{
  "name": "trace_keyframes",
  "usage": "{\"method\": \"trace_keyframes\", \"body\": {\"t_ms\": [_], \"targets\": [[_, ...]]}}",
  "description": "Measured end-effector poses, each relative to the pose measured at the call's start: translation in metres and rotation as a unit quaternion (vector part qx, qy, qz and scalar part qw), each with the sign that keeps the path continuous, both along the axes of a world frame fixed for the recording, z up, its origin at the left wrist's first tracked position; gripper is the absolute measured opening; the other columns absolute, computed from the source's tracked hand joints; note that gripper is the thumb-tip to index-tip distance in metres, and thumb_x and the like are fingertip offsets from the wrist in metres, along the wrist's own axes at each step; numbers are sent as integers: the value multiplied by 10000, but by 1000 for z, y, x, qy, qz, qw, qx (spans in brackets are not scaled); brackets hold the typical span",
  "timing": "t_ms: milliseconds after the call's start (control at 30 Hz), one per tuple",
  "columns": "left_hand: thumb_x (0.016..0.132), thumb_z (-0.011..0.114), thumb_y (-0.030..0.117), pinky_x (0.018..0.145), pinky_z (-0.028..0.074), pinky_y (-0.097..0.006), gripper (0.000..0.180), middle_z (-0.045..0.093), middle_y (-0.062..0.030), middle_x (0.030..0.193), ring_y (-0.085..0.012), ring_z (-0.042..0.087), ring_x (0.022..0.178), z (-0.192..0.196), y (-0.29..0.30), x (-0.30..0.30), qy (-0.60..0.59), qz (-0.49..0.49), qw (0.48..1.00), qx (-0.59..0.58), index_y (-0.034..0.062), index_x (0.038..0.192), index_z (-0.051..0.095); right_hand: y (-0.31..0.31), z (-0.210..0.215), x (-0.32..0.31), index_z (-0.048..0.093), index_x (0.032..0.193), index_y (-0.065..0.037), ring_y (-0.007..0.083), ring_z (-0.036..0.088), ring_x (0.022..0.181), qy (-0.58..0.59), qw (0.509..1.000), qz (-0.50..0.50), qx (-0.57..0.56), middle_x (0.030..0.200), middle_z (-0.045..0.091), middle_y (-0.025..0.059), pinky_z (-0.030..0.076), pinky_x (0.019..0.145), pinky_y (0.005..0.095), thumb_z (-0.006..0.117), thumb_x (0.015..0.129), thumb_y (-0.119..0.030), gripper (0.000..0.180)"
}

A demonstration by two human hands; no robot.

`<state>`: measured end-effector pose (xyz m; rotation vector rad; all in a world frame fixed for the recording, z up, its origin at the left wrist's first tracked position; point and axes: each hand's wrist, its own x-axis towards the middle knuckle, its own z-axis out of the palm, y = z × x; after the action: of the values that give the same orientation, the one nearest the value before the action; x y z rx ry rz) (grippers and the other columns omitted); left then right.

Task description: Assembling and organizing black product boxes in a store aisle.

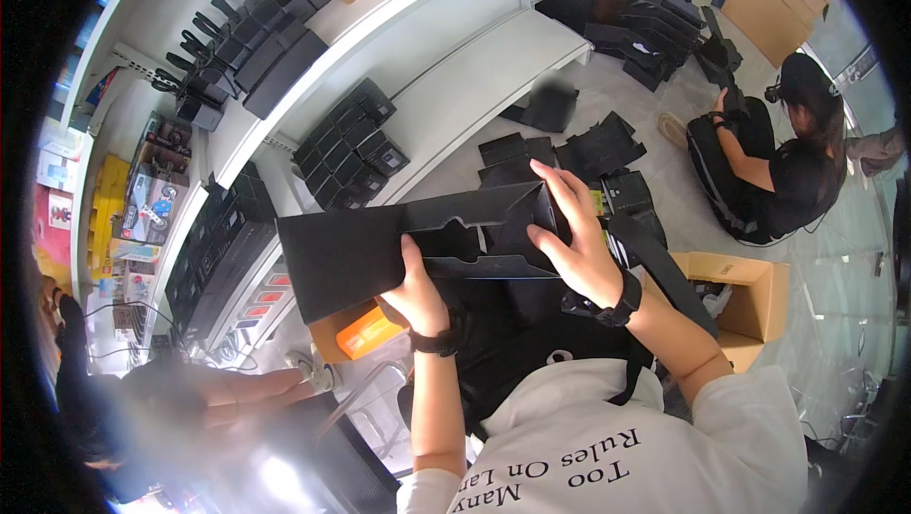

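I hold a flat black die-cut cardboard box blank (361,248) in front of me, partly folded. My left hand (418,291) grips its lower edge near the middle, thumb up on the card. My right hand (574,239) is at the blank's right end, fingers curled over a folded flap. Both wrists wear black bands. More black cardboard pieces (531,315) lie under my hands in my lap.
White shelves (455,87) hold rows of black boxes (346,144). Loose black blanks (588,149) lie on the floor. An open brown carton (754,296) stands to my right. A person in black (773,163) sits at the right; another person (190,400) is at the lower left.
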<state>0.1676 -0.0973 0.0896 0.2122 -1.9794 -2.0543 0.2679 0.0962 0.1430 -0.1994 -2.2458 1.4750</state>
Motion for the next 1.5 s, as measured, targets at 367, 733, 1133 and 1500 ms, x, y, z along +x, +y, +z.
{"method": "trace_keyframes", "body": {"t_ms": [367, 733, 1133, 1500], "targets": [[924, 567, 520, 1007, 411, -385, 581, 580, -57, 1298, -233, 549, 1174, 6, -7, -1, -160, -194, 894, 372, 93, 1317, 540, -17, 27, 12, 611, 1291, -244, 474, 518, 1199, 122, 975, -23, 187, 1444, 312, 321, 520, 915, 439, 693, 721, -49, 608], [836, 747, 50, 947, 462, -320, 414, 612, -81, 1169, -181, 577, 1033, -4, 21, -28, -11, -39, 970, 241, -16, 1209, 579, -35, 21, 13, 582, 1321, -220, 474, 552, 1140, 83, 976, -112, 165, 1425, 307, 312, 535, 889, 430, 694, 735, -77, 614], [926, 325, 721, 1074, 366, -377, 815, 496, -91, 1390, -263, 473, 1249, 11, 36, -19, -195, -290, 849, 397, 85, 1427, 423, -61, 28, 8, 661, 1238, -250, 426, 531, 1097, 169, 951, -65, 253, 1401, 378, 244, 519, 861, 448, 747, 619, -74, 650], [920, 605, 6, 832, 465, -280, 361, 629, -8, 1045, -112, 583, 938, 14, 20, -22, 116, -102, 961, 228, 142, 1247, 535, -22, 7, -9, 505, 1321, -84, 337, 438, 1240, 114, 991, -76, 3, 1347, 390, 187, 352, 1056, 404, 684, 689, -2, 662]]}}
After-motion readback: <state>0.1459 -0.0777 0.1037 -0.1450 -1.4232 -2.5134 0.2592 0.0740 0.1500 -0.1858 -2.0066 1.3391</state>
